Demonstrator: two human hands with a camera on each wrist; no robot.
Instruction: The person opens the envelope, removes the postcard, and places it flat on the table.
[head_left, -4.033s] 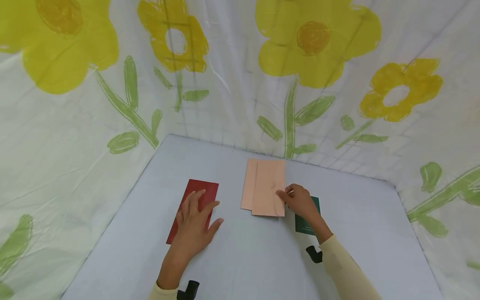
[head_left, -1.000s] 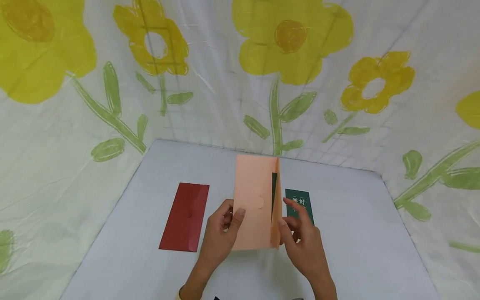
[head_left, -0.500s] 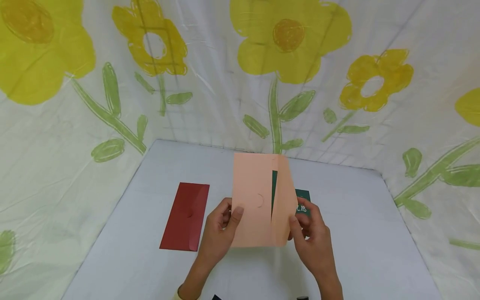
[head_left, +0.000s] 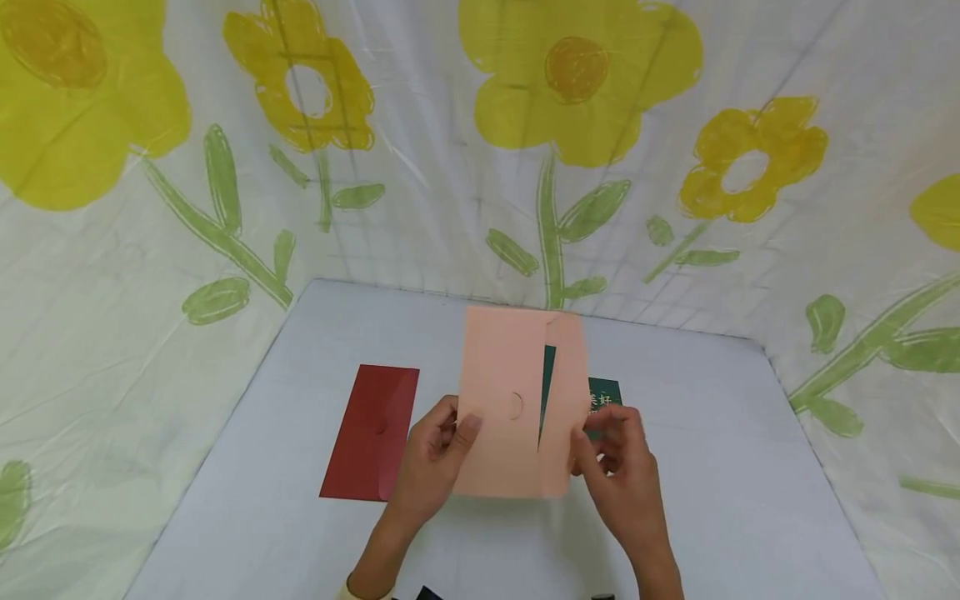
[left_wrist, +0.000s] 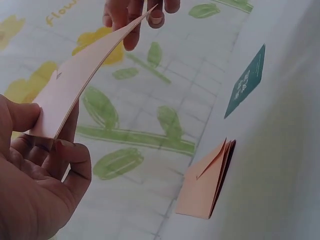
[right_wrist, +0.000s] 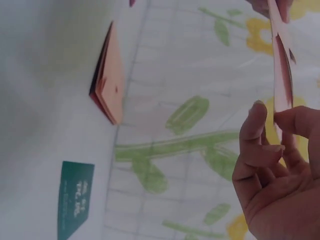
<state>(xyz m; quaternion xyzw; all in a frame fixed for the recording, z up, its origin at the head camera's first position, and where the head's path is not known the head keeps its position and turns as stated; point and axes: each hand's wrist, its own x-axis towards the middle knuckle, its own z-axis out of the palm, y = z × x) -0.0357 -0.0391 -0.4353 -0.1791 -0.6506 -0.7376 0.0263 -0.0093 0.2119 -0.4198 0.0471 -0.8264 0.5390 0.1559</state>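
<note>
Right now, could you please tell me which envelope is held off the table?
The pink envelope gripped in the left hand, its flap open; the red envelope and the other pink envelope both lie on the table.

White counter (head_left: 720, 475) here, with a red envelope (head_left: 369, 429) on the left, green printed card (head_left: 609, 390) on the right, pink envelope (left_wrist: 201, 187) sitting between them.

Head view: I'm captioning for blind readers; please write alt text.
A person's left hand and right hand hold a peach envelope over a white table, a green strip showing beside its unfolded flap. A red envelope lies at left; a green card with white Chinese characters lies partly behind the right hand.
</note>
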